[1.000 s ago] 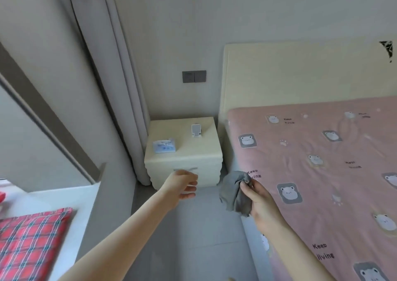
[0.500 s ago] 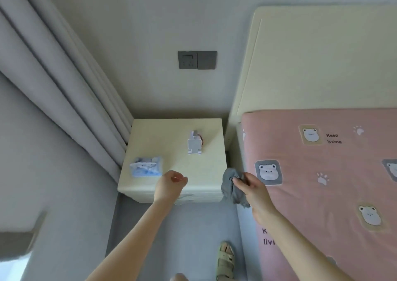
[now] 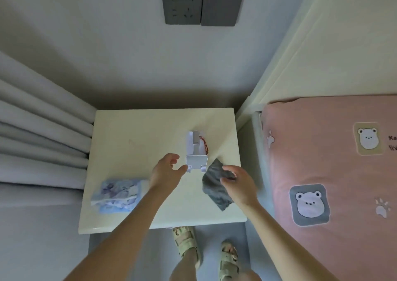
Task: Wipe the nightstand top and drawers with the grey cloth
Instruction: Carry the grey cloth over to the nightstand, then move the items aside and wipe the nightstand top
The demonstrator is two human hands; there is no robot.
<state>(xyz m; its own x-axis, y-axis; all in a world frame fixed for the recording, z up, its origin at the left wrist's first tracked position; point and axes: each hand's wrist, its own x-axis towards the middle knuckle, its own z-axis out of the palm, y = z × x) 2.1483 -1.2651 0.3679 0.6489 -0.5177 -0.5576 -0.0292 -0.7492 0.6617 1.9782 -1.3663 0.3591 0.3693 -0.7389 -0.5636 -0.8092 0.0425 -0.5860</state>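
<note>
**A:** How far along is the wiping, would you say?

**B:** Barely begun, by my reckoning. The nightstand (image 3: 133, 143) top shows no damp streak or swept patch, and it is not cleared: a blue tissue pack (image 3: 117, 195) sits near its front left corner, and a white phone stand (image 3: 196, 151) with a red cord behind it stands just right of the middle.

**A:** And the drawers?

**B:** Hidden from this overhead angle, so I cannot tell their state. I'd count them as left to do.

**A:** Where is the grey cloth?

**B:** The grey cloth (image 3: 216, 187) hangs over the front right part of the top, pinched at its upper edge by the right hand (image 3: 240, 184), fingers closed on the fabric. I cannot tell whether its lower corner touches the surface.

**A:** The other hand?

**B:** The left hand (image 3: 166, 171) is empty, fingers spread and curved, just beside the stand's base. I judge it is about to lift the stand aside so the cloth can pass.
</note>
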